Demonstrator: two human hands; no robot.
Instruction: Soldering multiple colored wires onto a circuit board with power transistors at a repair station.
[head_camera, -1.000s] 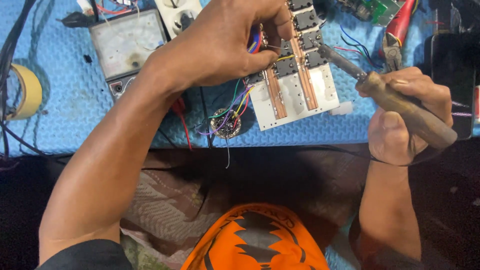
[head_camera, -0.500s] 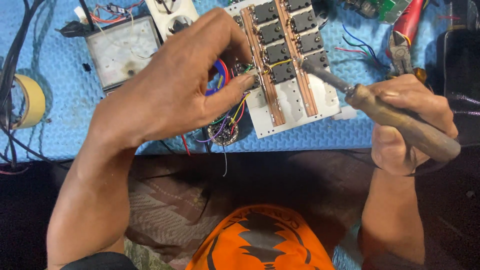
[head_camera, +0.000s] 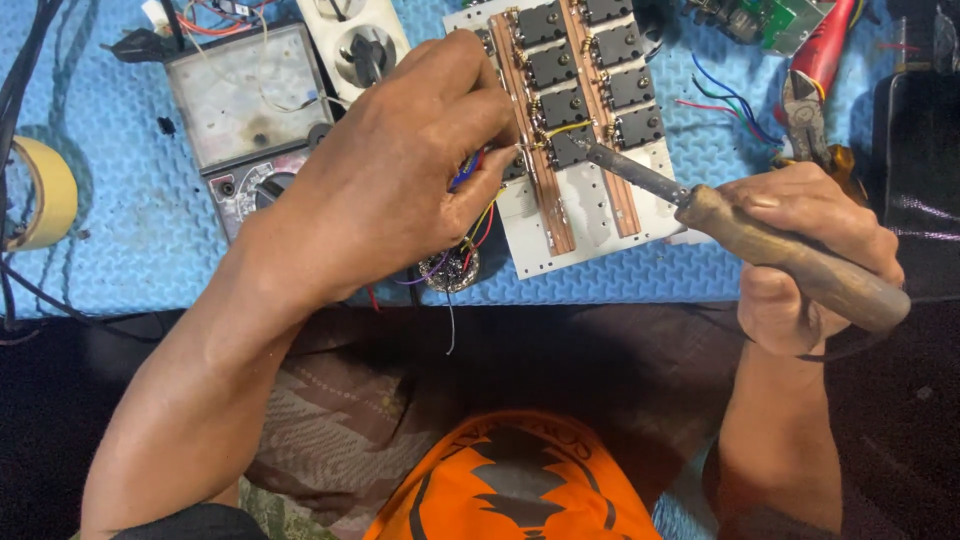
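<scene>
Beside left hand, circuit board, soldering iron

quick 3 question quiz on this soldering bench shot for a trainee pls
1. True or false: the right hand grips a wooden-handled soldering iron.
2. What does the left hand pinch? A) coloured wires B) red-handled cutters C) roll of tape
3. Where does the iron's tip point: at the analog meter or at the white board with copper strips?

Key: 1 true; 2 A; 3 the white board, near the yellow wire.
</scene>
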